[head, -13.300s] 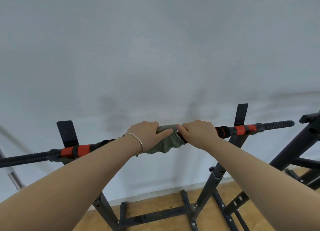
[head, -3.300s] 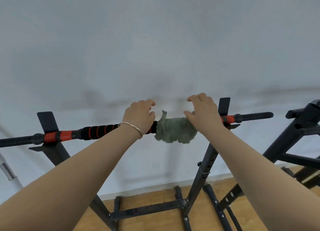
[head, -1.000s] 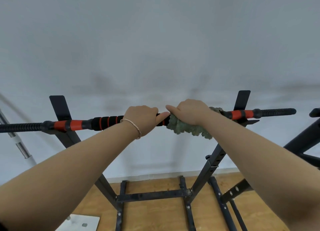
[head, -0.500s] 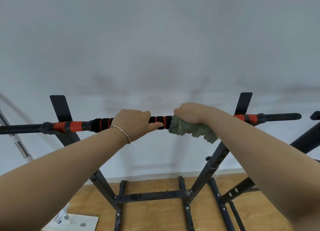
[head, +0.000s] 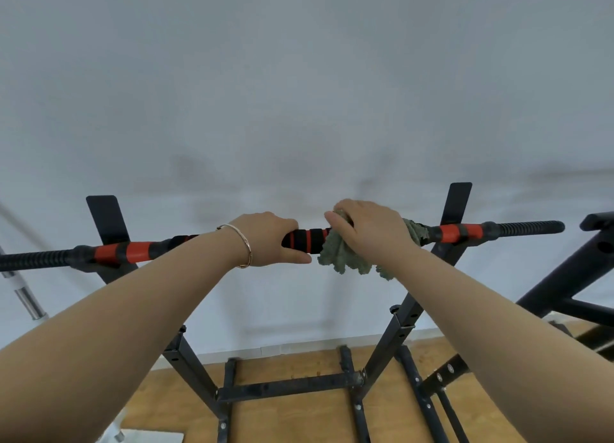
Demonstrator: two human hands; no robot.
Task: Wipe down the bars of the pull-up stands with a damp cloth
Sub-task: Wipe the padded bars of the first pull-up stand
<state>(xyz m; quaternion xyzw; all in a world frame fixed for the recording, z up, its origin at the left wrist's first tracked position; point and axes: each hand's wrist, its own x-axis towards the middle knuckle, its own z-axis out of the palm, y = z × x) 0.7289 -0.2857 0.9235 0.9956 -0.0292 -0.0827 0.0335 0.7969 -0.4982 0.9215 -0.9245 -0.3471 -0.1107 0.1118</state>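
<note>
So, one pull-up bar (head: 307,240) here. Its long axis lies flat and runs left to right across the middle of the frame, ends pointing at the left and right edges. It sits on two black posts, the left upright (head: 106,218) and the right upright (head: 458,203).

We've got two hands on it. Our left hand (head: 269,240) is curled round the black-and-red foam grip, thumb underneath, with one thin bracelet (head: 244,246) on the wrist. Just right of it, our right hand (head: 368,230) is wrapped over one crumpled green cloth (head: 342,260), clamping it onto the top of the bar, loose ends hanging below.

One more black stand (head: 564,283) pokes in at the right edge, and one silver barbell sleeve (head: 28,301) at the left edge.
</note>
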